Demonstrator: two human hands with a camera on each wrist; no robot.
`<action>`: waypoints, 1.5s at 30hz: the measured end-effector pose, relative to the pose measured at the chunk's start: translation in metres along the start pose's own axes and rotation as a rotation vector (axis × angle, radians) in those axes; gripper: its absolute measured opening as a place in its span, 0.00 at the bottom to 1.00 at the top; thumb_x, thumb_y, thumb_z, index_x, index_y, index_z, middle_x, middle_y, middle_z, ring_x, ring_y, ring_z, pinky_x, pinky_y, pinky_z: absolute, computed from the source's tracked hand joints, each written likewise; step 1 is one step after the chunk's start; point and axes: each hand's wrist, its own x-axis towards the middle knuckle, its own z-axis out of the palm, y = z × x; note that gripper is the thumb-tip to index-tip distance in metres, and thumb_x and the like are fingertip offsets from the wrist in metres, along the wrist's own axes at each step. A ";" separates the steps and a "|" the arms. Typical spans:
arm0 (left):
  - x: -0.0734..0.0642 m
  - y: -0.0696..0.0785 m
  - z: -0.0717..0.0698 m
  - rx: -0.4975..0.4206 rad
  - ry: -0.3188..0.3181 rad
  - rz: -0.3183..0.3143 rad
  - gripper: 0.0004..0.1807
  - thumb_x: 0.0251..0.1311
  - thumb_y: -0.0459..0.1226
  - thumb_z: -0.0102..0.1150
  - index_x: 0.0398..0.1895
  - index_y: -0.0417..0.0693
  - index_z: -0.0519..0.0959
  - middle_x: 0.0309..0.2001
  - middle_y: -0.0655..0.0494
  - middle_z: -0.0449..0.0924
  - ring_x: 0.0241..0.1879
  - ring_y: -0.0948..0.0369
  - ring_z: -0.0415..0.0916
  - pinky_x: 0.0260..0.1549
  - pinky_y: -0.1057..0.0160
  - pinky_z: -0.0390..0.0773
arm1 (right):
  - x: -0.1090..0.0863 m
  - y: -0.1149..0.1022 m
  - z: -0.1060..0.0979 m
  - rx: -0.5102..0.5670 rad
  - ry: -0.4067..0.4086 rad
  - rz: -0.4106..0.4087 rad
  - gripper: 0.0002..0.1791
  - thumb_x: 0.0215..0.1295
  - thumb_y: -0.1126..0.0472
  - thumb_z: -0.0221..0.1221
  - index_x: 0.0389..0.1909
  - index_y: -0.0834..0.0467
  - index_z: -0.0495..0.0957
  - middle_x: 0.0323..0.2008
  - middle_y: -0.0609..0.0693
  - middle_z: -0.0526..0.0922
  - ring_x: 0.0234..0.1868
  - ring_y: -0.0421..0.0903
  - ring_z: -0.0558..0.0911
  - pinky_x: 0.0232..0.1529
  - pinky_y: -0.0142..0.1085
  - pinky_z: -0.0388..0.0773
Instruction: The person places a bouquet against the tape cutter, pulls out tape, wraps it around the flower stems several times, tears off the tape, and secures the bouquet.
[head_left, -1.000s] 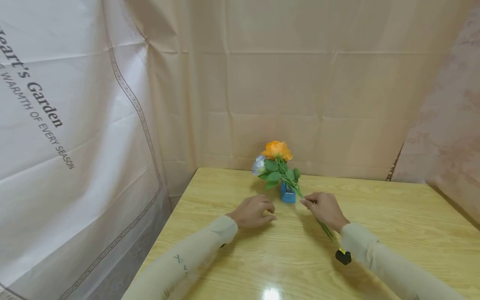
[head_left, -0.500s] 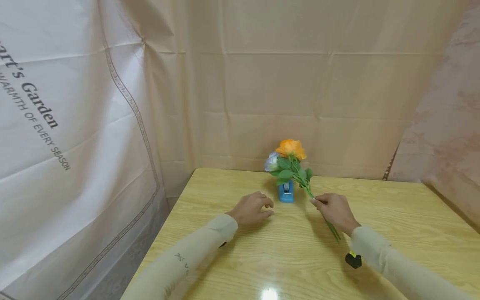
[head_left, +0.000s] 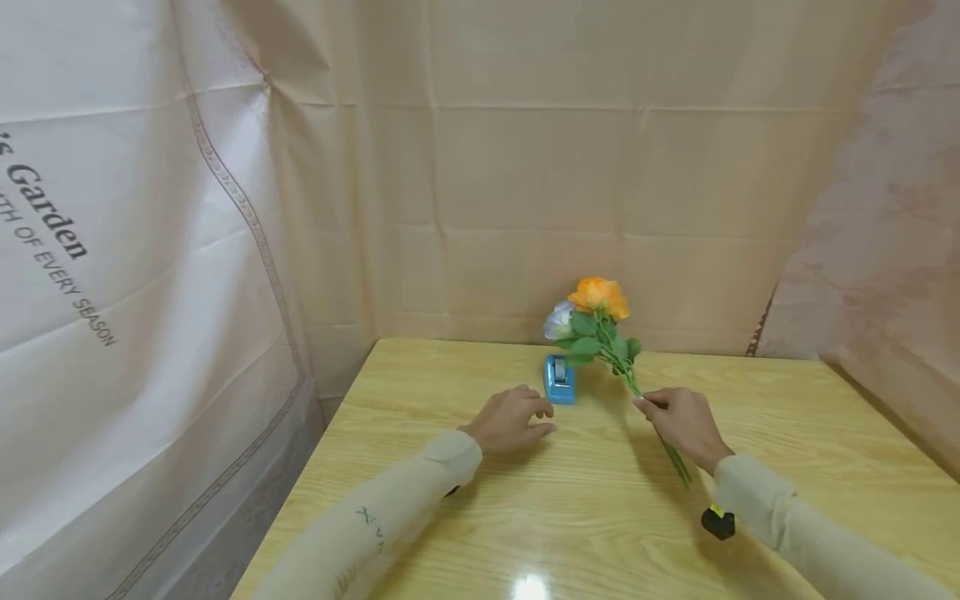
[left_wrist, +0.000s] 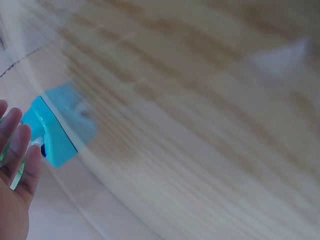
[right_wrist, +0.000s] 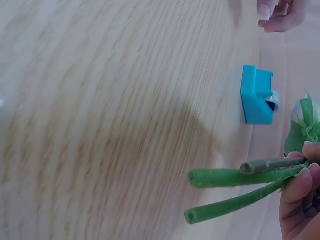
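My right hand (head_left: 684, 423) pinches several green stems (right_wrist: 230, 177) between thumb and fingers. At the far end of this bunch are an orange flower (head_left: 599, 297), a pale lilac flower (head_left: 559, 321) and green leaves, tilted up and left above the table. In the right wrist view the cut stem ends stick out past the fingers. A blue tape dispenser (head_left: 560, 382) stands on the table between the hands, left of the flowers. Close to it hovers my left hand (head_left: 513, 421), fingers loosely bent, holding nothing; in the left wrist view the dispenser (left_wrist: 50, 132) shows just beyond those fingers.
The wood-grain table (head_left: 540, 517) reaches back to a beige cloth backdrop (head_left: 525, 167). White printed cloth (head_left: 150, 292) hangs at the left, and pinkish cloth (head_left: 885, 250) at the right. A small black object (head_left: 717, 523) shows under the right cuff.
The flowers in my right hand have moved right, off the tape dispenser they partly covered. The head view has turned slightly right. My left hand stays near the dispenser.
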 end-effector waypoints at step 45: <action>0.036 0.052 0.017 -0.002 0.000 0.190 0.15 0.72 0.52 0.60 0.49 0.55 0.87 0.47 0.66 0.85 0.43 0.71 0.77 0.39 0.78 0.72 | -0.034 0.058 -0.040 -0.074 0.092 0.130 0.30 0.79 0.47 0.53 0.56 0.74 0.80 0.44 0.66 0.87 0.43 0.63 0.86 0.41 0.57 0.82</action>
